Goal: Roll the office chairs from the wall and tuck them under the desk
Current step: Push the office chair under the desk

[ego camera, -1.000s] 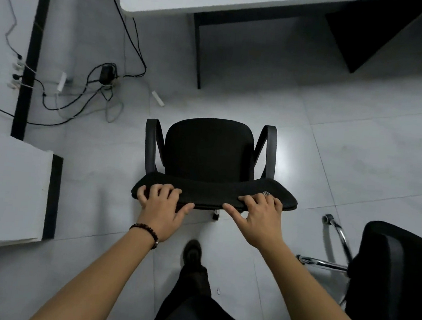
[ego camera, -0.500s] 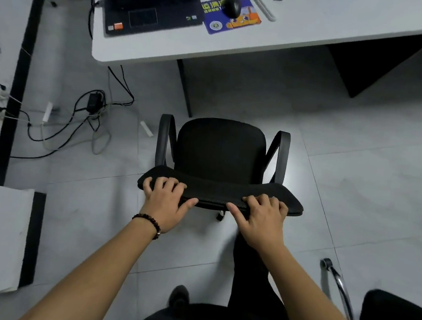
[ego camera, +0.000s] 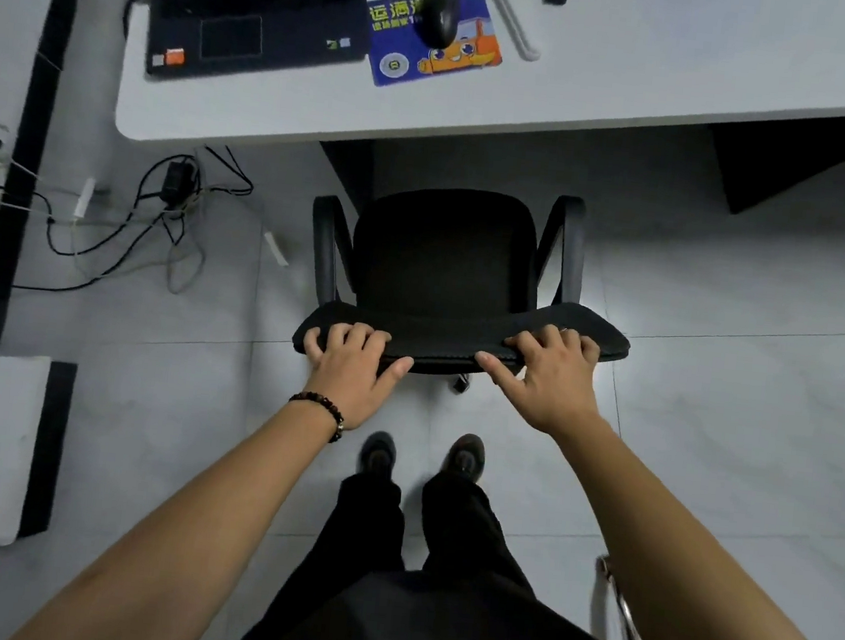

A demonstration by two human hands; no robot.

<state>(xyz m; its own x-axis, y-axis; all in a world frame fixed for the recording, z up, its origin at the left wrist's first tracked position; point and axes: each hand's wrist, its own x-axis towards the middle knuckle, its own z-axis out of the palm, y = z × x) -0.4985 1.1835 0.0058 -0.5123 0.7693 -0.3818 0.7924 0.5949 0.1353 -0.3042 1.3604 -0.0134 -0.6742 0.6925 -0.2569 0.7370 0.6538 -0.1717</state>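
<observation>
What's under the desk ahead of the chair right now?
Under the desk: a dark leg panel, bare floor, and a dark panel on the right. Farther back is covered by the desktop.

A single head-worn wide-angle camera is looking steeply down and forward from the standing person's height. It is taking in both forearms and the shoes [ego camera: 422, 456] at close range near the bottom, the office chair [ego camera: 446, 270] at mid-frame, and the desk [ego camera: 639, 82] edge across the top. No second view is sharing the scene.
</observation>
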